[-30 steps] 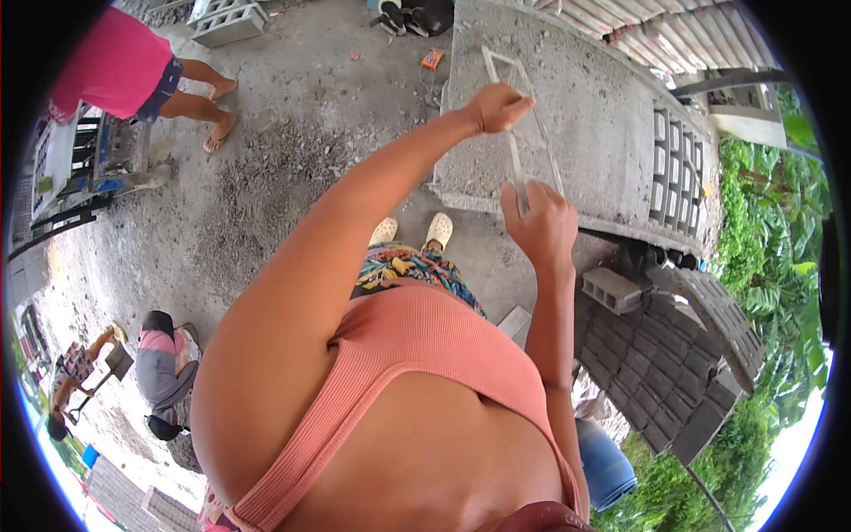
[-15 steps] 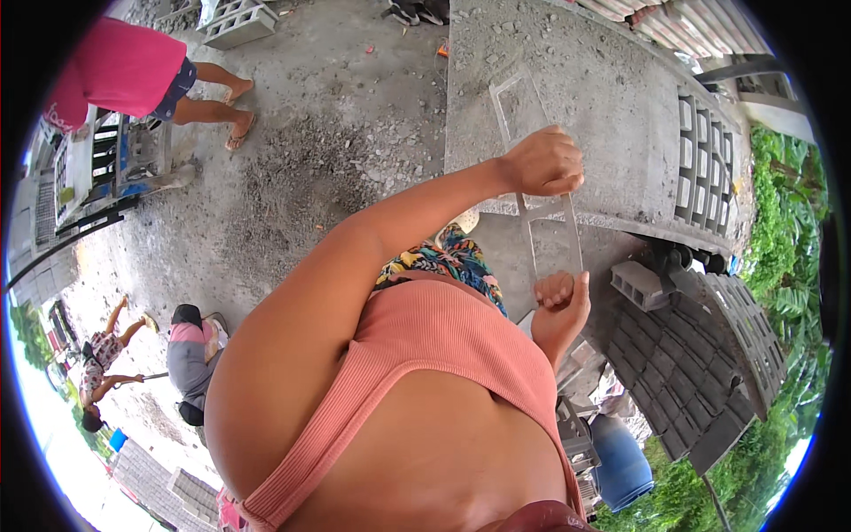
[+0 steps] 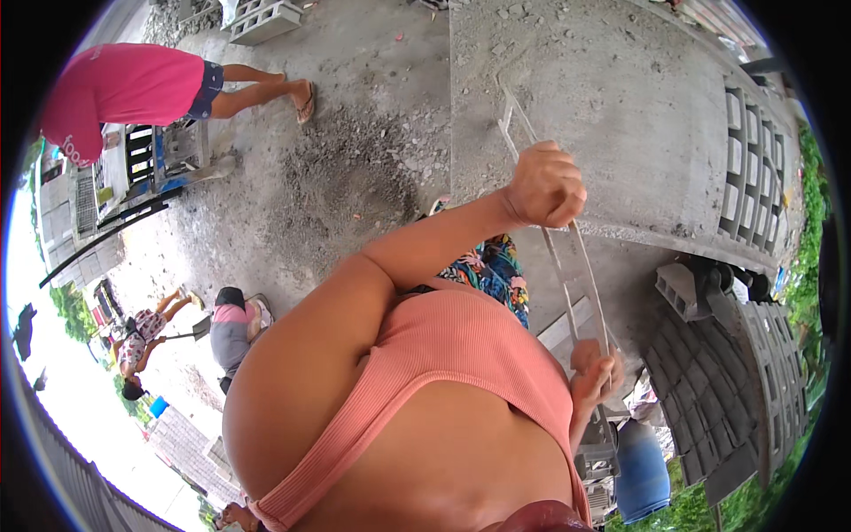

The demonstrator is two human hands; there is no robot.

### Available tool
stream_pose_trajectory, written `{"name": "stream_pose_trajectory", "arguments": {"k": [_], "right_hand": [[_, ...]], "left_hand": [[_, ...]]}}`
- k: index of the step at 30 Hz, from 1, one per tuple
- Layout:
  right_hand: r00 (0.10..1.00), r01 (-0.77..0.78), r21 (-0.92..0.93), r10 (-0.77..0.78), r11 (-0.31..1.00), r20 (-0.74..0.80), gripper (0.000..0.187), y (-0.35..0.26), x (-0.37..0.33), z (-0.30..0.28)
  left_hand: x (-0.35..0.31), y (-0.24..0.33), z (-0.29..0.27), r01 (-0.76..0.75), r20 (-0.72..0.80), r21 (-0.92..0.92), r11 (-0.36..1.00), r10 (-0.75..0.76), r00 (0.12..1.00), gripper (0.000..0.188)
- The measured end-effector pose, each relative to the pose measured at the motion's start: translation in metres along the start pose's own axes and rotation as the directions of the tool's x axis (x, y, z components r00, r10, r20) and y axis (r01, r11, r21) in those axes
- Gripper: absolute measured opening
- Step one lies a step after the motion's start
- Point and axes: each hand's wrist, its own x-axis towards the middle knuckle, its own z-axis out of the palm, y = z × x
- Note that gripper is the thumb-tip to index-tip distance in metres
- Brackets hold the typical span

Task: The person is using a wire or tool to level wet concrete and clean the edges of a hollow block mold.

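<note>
L hand point(image 3: 545, 184) clenched on upper part of long grey metal frame point(image 3: 567, 257), held over concrete floor point(image 3: 372, 160); R hand point(image 3: 592, 377) grips its lower end, near blue barrel point(image 3: 640, 470).

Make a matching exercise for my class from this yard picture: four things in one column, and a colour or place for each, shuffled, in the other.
Things:
1. barrel
2. metal frame
3. person's top
4. hollow blocks

Descriptions:
A. salmon pink
B. held in both hands
C. blue
D. lined along the slab's right edge

Pairs: 1-C, 2-B, 3-A, 4-D. The left hand grips the frame higher, the right hand lower.
</note>
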Motion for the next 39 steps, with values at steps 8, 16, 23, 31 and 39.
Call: {"name": "stream_pose_trajectory", "arguments": {"k": [8, 16, 23, 31, 39], "right_hand": [[0.986, -0.156, 0.011, 0.157, 0.988, -0.056, 0.044, 0.021, 0.02, 0.053], [0.991, -0.128, -0.132, 0.134, 0.983, 0.032, 0.043, -0.019, -0.025, 0.018], [0.936, -0.275, 0.312, 0.327, 0.909, -0.128, 0.047, -0.06, 0.013, 0.055], [0.961, -0.115, 0.328, 0.189, 0.938, -0.203, 0.048, -0.026, -0.086, 0.041], [0.977, -0.105, 0.561, 0.19, 0.821, -0.095, 0.044, -0.044, 0.024, 0.145]], "left_hand": [[0.043, -0.07, -0.013, -0.191, 0.009, 0.088, 0.978, 0.19, 0.982, 0.03], [0.017, -0.023, -0.025, -0.078, -0.113, -0.123, 0.989, 0.064, 0.991, 0.035], [0.045, -0.053, -0.027, -0.146, -0.014, -0.173, 0.974, 0.146, 0.989, 0.035], [-0.015, 0.004, -0.024, -0.093, 0.157, -0.22, 0.971, 0.13, 0.979, 0.032], [0.049, -0.116, -0.037, -0.291, 0.103, -0.022, 0.956, 0.292, 0.951, 0.042]]}}
